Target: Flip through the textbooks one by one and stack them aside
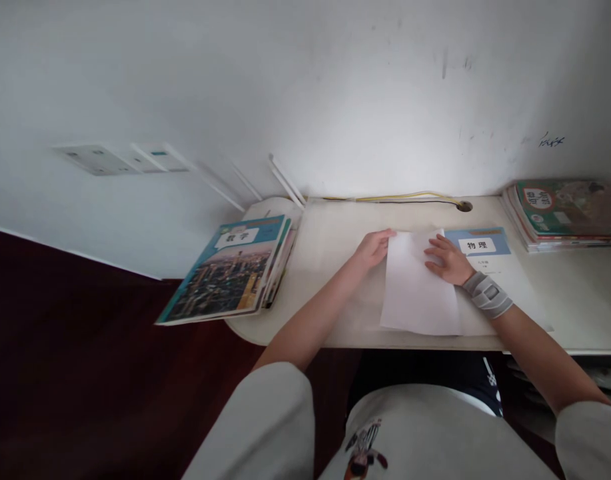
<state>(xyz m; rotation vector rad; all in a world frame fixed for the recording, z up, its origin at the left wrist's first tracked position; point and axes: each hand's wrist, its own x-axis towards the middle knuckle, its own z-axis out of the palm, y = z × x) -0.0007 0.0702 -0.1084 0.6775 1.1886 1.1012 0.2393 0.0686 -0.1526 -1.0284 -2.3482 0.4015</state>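
Note:
A white sheet of paper [420, 293] lies in front of me on the desk, and its right part meets or overlaps a physics textbook [495, 280] with a blue band across the top. Whether the sheet is loose or part of the book I cannot tell. At the sheet's upper left corner, my left hand [374, 249] has its fingers closed on the edge. My right hand [449, 260] rests with fingers apart on the sheet's upper right side, beside the book's title. A grey band with a watch-like face [489, 293] is around my right wrist.
To the left, a stack of books topped by a maths textbook [225, 270] overhangs the rounded end of the white desk [335, 320]. Another book stack [570, 210] stands at the back right. Yellow and black cables [410, 196] run along the wall into a desk hole [464, 207].

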